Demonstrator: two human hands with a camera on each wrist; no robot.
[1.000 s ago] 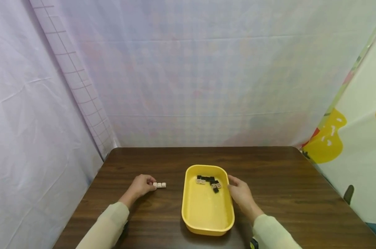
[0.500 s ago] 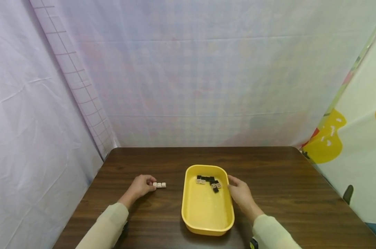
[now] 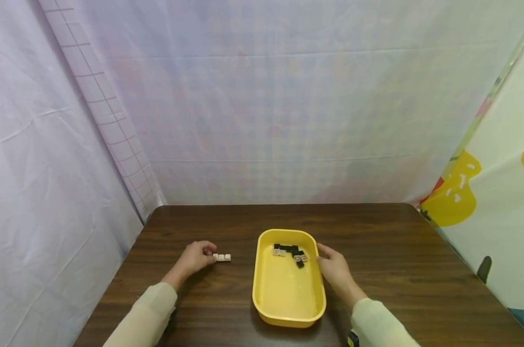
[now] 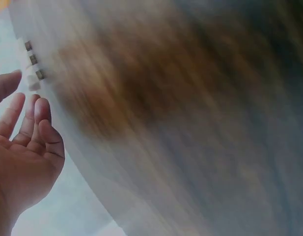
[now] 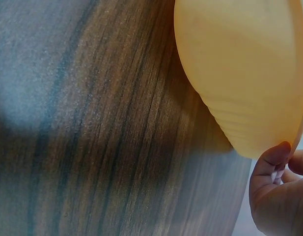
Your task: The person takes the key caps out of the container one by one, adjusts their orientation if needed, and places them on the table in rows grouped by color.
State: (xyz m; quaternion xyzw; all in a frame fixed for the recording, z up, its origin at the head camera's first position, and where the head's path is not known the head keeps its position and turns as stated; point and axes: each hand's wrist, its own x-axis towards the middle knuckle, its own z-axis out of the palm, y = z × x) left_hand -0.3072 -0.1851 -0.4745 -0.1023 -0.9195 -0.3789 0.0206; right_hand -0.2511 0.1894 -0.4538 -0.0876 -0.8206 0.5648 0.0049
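Note:
Three small white blocks that look like keycaps (image 3: 221, 258) lie in a row on the wooden table. My left hand (image 3: 193, 258) is at the row's left end; in the left wrist view the left hand (image 4: 29, 145) has its thumb and fingers spread apart beside the blocks (image 4: 31, 64). A yellow tray (image 3: 288, 294) stands to the right of the row. At its right side my right hand (image 3: 336, 272) holds the rim; the right wrist view shows the right hand (image 5: 281, 201) pinching the edge of the tray (image 5: 239, 73).
Inside the tray, near its far end, lie several black blocks (image 3: 288, 248) and a few pale ones (image 3: 301, 259). The dark brown table (image 3: 374, 231) runs back to a pale curtain (image 3: 279, 120). Another white curtain (image 3: 41, 168) hangs along the left.
My left hand has shifted very slightly up and left, its fingertips easing at the end of the row. The right hand and tray stay put.

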